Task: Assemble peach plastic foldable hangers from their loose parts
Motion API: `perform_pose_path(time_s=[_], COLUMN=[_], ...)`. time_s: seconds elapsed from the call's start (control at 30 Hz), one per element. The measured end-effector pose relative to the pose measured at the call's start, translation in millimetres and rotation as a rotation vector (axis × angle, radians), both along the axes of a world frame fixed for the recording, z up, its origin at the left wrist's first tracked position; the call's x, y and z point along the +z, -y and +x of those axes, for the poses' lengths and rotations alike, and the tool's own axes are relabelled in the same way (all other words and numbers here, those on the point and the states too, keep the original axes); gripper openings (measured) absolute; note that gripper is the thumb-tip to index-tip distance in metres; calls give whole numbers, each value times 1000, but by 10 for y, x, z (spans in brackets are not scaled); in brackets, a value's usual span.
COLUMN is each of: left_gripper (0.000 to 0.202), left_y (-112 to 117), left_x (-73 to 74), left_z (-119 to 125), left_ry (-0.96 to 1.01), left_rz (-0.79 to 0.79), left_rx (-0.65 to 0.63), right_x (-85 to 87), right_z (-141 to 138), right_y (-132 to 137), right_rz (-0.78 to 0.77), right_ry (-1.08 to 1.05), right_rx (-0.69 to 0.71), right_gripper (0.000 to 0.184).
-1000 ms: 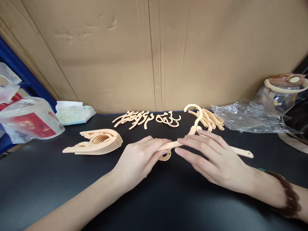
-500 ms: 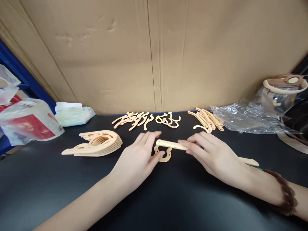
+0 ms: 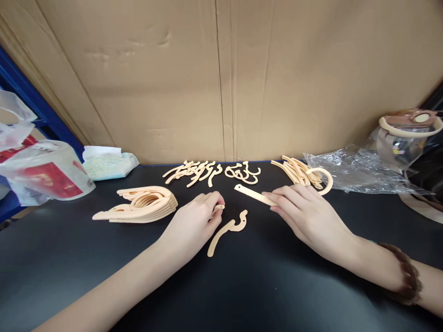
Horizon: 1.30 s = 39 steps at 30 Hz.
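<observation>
My left hand [image 3: 195, 219] is closed in a pinch round a small beige plastic piece [image 3: 219, 207], of which only the end shows. In my right hand [image 3: 306, 212] is a flat beige hanger arm [image 3: 252, 194], its holed end pointing left. A curved beige hook [image 3: 328, 177] rises behind the right knuckles; whether that hand also grips it, I cannot tell. Between the hands a curved hanger arm [image 3: 217, 237] lies on the black table, touching a small S-shaped connector [image 3: 242, 222]. To the left rests a stack of folded beige hangers [image 3: 138, 207].
Along the back lie loose curved arms [image 3: 194, 171], several hooks [image 3: 242, 173] and straight arms [image 3: 294, 168]. Clear plastic wrap [image 3: 349, 170] and a clear bottle [image 3: 401, 143] stand right. A tissue pack [image 3: 109, 165] and a bagged roll [image 3: 51, 173] are left, cardboard [image 3: 155, 83] behind.
The right hand's arm has swung and moved away from the left hand. The connector now lies apart from the left fingers, with a curved arm visible beside it. The hook has become visible.
</observation>
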<state>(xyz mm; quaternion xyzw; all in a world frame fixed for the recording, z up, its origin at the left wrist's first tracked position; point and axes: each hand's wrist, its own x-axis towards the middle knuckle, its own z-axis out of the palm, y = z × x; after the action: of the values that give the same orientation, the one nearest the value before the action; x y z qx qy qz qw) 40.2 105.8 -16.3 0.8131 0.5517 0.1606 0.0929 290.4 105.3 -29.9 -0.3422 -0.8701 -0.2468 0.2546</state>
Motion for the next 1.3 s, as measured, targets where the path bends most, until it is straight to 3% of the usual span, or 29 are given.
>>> perform_pose_path(time_s=[0.3,0.47,0.63,0.8,0.97,1.3], left_gripper=[11,32,42,48,43,34], left_y=[76,84,78,95,113,109], left_x=[103,68,55,76,87,84], left_z=[62,100,93,97,110,97], left_ry=[93,51,70,78,92,34], left_rz=[-44,-30,47,42,-23,-45], left_rx=[9,5,26,42,-29,-185], right_x=[13,7,-2,6,18,10], right_z=[13,36,32,10,20,34], right_y=[13,33,38,27,48,47], right_rz=[7,-23,-69,-67,-77,-86], right_ry=[-10,-6,5,-5,1,28], right_rx=[51,116,161,179,208,241], right_gripper=[23,26,37,36,32,44])
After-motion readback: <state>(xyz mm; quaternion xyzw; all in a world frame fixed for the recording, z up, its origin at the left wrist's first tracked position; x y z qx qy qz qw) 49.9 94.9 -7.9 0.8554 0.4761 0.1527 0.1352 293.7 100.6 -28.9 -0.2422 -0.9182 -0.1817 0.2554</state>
